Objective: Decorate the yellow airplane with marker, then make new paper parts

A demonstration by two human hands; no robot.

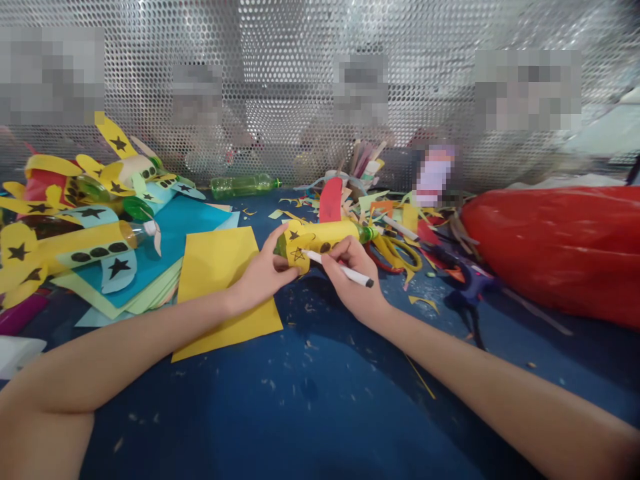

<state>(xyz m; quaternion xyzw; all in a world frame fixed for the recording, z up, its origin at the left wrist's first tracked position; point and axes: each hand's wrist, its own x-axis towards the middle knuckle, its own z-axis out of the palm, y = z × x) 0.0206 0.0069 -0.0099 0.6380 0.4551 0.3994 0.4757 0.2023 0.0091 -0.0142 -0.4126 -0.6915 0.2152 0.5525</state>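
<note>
My left hand (270,267) grips the tail end of a green plastic bottle (325,233) wrapped in yellow paper, which lies on its side with its neck to the right. Between the fingers of my right hand (355,277) is a white marker (345,268) with a black end. Its tip rests at an outlined star on a yellow paper fin (299,255). A filled black star and dark ovals also mark the yellow paper. A red paper piece (331,200) stands up behind the bottle. Beneath my left wrist lies a yellow paper sheet (215,267).
Several decorated bottle planes (95,240) pile up at the left on coloured paper sheets (185,220). A bare green bottle (245,186) lies at the back. Yellow-handled scissors (400,252) and paper scraps sit right of the bottle, near a large red bag (555,247). A perforated metal wall (290,87) stands behind.
</note>
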